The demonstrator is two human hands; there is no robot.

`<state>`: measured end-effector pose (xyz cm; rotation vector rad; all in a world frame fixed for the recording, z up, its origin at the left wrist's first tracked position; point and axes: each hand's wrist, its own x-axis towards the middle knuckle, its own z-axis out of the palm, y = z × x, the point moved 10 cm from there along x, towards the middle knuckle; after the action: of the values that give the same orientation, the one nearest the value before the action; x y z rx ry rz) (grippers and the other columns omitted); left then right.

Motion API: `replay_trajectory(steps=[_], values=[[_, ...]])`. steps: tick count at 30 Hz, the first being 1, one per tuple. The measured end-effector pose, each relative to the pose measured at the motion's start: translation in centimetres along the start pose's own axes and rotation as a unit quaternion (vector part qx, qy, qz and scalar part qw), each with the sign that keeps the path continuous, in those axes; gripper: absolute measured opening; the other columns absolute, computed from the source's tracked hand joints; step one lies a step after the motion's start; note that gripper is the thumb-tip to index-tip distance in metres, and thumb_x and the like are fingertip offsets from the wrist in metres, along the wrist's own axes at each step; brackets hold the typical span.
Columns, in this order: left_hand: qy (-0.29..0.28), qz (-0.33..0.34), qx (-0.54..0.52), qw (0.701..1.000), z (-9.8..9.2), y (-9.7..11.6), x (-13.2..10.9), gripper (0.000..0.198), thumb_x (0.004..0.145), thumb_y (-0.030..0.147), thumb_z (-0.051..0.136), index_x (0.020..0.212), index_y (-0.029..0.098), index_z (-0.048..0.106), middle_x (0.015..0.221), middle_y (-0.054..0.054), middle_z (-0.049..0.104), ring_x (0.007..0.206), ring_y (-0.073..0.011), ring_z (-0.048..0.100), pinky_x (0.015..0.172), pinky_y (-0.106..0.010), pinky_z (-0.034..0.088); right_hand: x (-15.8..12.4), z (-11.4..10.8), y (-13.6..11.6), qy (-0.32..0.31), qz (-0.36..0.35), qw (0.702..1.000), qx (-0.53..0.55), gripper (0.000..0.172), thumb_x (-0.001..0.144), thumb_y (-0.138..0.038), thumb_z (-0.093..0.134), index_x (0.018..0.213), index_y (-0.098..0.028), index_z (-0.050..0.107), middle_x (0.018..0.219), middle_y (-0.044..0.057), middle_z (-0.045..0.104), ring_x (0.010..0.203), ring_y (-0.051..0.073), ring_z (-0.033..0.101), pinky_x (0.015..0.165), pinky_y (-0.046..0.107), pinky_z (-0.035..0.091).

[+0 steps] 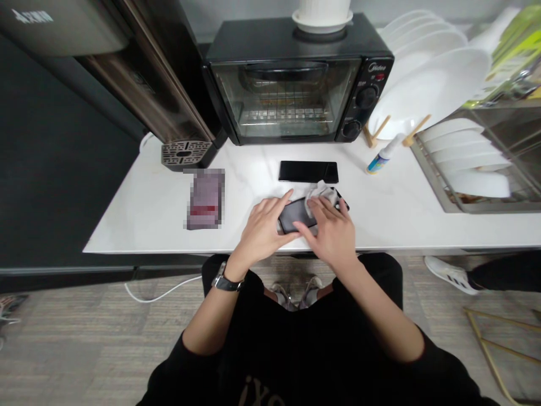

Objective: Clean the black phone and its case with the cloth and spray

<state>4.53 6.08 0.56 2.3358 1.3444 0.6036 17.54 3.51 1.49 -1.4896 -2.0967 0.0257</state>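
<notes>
A dark smartphone [293, 215] lies at a slant near the counter's front edge, between my two hands. My left hand [262, 226] grips its left end, thumb along the near side and fingers along the far side. Under the fingers of my right hand [335, 232] is a crumpled whitish wipe [323, 193], pressed against the phone's right part. My right thumb rests by the phone's near edge. The wipe and fingers hide much of that right end. Just behind lies a second black phone [307, 171], flat and apart from both hands.
A black toaster oven [291, 101] stands behind on the white counter [139, 225]. To the right are a small spray bottle [384, 157], a rack of white plates [431, 84] and a sink [448, 192]. A pixelated purplish packet [207, 200] lies left, near a dispenser [186, 151].
</notes>
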Motion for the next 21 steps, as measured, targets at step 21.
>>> replay_trajectory(steps=[21], values=[[-0.007,0.009,-0.005,1.000,0.0,0.3,0.0,0.089,0.092,0.042,0.076,0.167,0.027,0.032,0.141,-0.010,0.062,0.129,-0.0329,0.054,0.112,-0.047,0.044,0.8,0.6,-1.0,-0.018,-0.006,1.000,0.016,0.064,0.105,-0.067,0.047,0.135,-0.014,0.067,0.140,0.018,0.072,0.135,0.034,0.066,0.127,0.058,0.034]])
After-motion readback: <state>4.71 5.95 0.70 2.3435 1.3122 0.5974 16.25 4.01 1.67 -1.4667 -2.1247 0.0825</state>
